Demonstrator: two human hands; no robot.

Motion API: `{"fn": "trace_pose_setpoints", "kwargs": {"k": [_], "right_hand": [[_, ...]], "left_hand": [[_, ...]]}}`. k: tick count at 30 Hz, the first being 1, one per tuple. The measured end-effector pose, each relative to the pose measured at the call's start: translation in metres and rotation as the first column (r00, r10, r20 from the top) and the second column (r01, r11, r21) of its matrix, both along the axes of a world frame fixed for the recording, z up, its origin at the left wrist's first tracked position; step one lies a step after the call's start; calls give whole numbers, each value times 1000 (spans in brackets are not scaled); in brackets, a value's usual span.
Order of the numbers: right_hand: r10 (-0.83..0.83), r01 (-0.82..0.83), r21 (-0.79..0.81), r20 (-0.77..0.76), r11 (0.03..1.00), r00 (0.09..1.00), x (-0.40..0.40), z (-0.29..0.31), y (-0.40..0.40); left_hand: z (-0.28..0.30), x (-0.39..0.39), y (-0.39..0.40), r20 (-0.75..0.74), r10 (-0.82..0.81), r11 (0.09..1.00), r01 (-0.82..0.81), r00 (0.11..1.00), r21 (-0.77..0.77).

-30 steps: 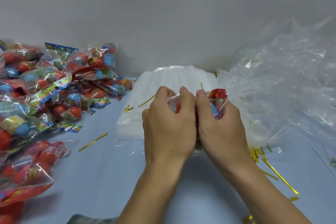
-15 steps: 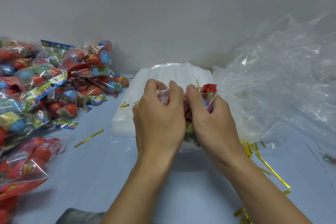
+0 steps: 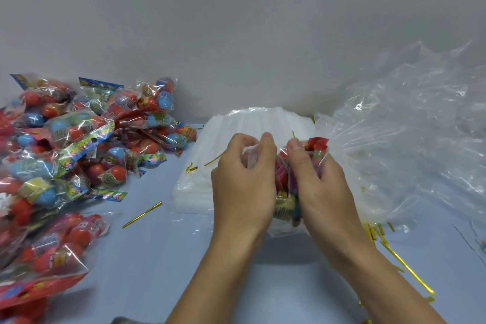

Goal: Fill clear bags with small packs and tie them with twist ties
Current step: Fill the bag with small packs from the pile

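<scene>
From the head camera, both hands meet at the middle of the pale blue table (image 3: 163, 258). The left hand (image 3: 243, 187) curls its fingers round the gathered top of a small clear plastic bag (image 3: 285, 208) holding red, pink and yellow small packs; the right hand (image 3: 319, 189) grips the same bag from the other side, thumb pinching the film near a red pack corner (image 3: 317, 143) that sticks up. The hands are almost touching, the bag clamped between them just above the table.

Behind them lies a flat white stack of unused clear bags (image 3: 236, 134), with a loose gold twist tie (image 3: 214, 160) on it. Another gold tie (image 3: 142, 214) lies on the table to the left, and a scatter of gold ties (image 3: 378, 234) sits just right of the right wrist. A heap of filled bags of red and blue sweets (image 3: 73, 155) covers the left side; a large crumpled clear plastic sheet (image 3: 407, 145) fills the right.

The step in hand looks like gathering the bag's neck before tying. A thin gold tip (image 3: 293, 134) shows above the right thumb, but whether a tie is already held I cannot tell. Next, one hand should keep the neck pinched while the other winds a tie round it.
</scene>
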State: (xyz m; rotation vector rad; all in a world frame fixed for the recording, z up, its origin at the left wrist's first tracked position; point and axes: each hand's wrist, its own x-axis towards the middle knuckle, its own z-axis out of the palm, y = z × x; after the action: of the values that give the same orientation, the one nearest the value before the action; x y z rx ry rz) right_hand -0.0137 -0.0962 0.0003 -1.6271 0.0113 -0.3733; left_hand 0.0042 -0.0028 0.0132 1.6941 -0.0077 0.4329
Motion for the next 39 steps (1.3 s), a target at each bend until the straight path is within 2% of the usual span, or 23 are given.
{"fn": "trace_pose_setpoints", "kwargs": {"k": [2,4,7,11,13,16,18,20,23,26,28,30,31,33,35,37,39], "right_hand": [[55,-55,9,-23,998,998,-2,1,2],[26,-27,-26,-17,999,999,-4,2,4],[-41,45,-79,50,996,998,-6,5,5],[-46,53,-80,94,995,995,-5,8,2],[-5,9,-50,79,999,997,-5,9,0],[172,-174,48,34,984,985,-9,11,-6],[238,-239,33,31,970,971,-12,14,-11],[219,-219,-2,60,976,974,-15,19,-14],[164,-162,-31,123,986,979,-16,27,-19],[56,-64,43,169,997,984,-16,38,-33],[-32,-4,185,192,983,981,-17,47,-49],[-103,33,341,188,939,977,-20,57,-67],[-134,55,384,183,922,974,-21,60,-76],[-168,81,436,165,896,972,-24,63,-87],[-172,93,441,142,893,975,-25,63,-92],[-155,87,430,125,899,980,-24,60,-90],[-139,81,429,106,900,985,-21,57,-88]], "left_hand": [[1,-1,3,94,106,989,-114,990,89],[3,-2,5,154,137,980,-156,979,120],[6,-3,6,177,124,980,-149,976,132],[6,-1,5,136,75,992,-88,988,90],[6,0,5,97,44,997,-49,994,51],[6,1,8,19,-11,1000,11,1000,-21],[8,2,10,-31,-30,997,28,999,-69],[10,1,12,-58,-73,990,65,996,-126],[14,-2,11,-91,-201,916,154,975,-372],[17,-3,10,-112,-211,875,136,971,-465],[17,-4,6,-83,-186,912,140,979,-386],[14,-7,-1,-24,-184,971,179,983,-156],[11,-11,-6,1,-226,974,226,974,-30],[8,-19,-17,0,-353,918,347,936,190],[5,-28,-28,-37,-479,812,458,877,363],[0,-34,-35,-103,-568,702,546,817,456],[-3,-37,-38,-153,-616,631,601,772,490]]}}
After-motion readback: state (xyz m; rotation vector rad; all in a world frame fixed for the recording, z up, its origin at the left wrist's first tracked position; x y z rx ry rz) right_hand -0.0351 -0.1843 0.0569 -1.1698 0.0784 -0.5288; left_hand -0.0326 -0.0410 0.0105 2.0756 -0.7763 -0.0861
